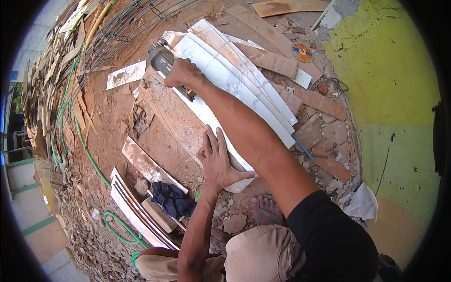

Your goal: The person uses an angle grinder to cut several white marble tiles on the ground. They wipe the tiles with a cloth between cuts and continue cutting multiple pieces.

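Lying on the ground, the white marbled tile (205,111) is overlaid near its far end by a handheld power cutter (162,61). The cutter is gripped by the right hand (186,74), fingers curled around its body. The left hand (217,163) is placed at the tile's near end, thumb spread wide from the fingers. An abrasive disc (305,53) is positioned well apart.

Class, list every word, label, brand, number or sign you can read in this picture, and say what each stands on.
No text can be read clearly here.
Power tool: any markings on its dark body are too small and blurred to read.
Blue-and-orange disc: any print on its face is too small to read.
Yellow-green wall: no lettering seen.
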Demonstrator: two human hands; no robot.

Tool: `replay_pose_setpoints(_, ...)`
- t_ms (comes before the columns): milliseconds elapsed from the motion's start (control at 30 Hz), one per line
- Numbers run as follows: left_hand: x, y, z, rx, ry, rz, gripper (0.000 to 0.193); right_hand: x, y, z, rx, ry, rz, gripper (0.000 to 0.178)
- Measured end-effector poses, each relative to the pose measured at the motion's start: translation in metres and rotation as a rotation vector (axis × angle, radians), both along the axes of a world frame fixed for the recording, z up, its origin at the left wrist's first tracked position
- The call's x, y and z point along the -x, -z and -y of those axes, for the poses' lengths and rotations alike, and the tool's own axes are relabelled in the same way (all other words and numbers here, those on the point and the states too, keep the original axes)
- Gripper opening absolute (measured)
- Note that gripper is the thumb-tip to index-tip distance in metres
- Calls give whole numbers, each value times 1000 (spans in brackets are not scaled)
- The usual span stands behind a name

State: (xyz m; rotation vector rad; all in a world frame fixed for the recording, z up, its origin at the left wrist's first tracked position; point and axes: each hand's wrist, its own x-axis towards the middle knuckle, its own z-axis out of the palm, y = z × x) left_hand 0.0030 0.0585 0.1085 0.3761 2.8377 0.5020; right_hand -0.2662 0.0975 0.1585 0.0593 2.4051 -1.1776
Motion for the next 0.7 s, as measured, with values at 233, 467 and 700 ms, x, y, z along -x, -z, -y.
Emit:
replay_pose_setpoints(233, 0, 0, 0, -14, 4, -2, 174, 0, 2, -1, -9, -27, 1, 57)
replay_pose_setpoints(467, -1, 2, 2, -8, 1, -15, 173, 1, 4, 2, -28, -22, -6, 59)
replay_pose_setpoints(700, -3, 7, 3, 24, 1, -13, 173, 0, -1, 2, -48, -16, 38, 59)
